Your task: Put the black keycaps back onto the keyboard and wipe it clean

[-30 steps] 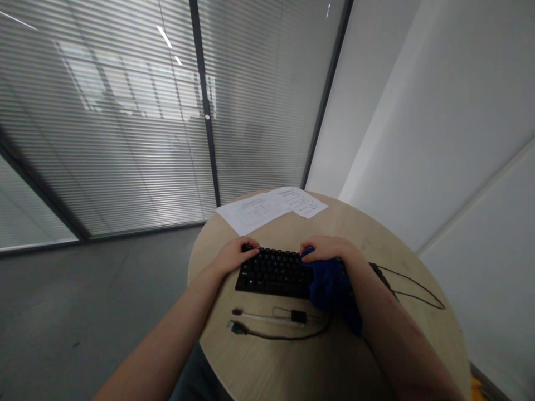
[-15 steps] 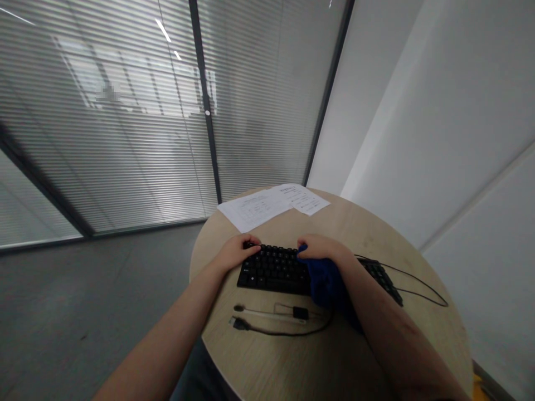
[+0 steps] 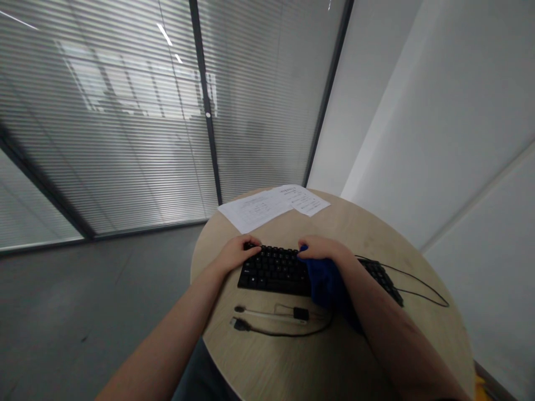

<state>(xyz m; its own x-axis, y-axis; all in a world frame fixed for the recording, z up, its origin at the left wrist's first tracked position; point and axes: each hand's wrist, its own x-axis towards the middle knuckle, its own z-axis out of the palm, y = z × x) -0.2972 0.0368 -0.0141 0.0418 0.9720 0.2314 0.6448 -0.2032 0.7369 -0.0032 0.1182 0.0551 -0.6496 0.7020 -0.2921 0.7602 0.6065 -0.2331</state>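
A black keyboard lies on the round wooden table. My left hand grips its upper left corner, the thumb on top near the keys. Bunched in my right hand is a blue cloth, which drapes over the keyboard right of its middle and down toward the near side. My right forearm and the cloth hide part of the keyboard; its number keys show beyond the arm.
Printed papers lie at the table's far edge. Nearer than the keyboard are a thin brush-like stick, a small black piece and a USB plug on a cable. Another cable loops at the right. White wall stands right.
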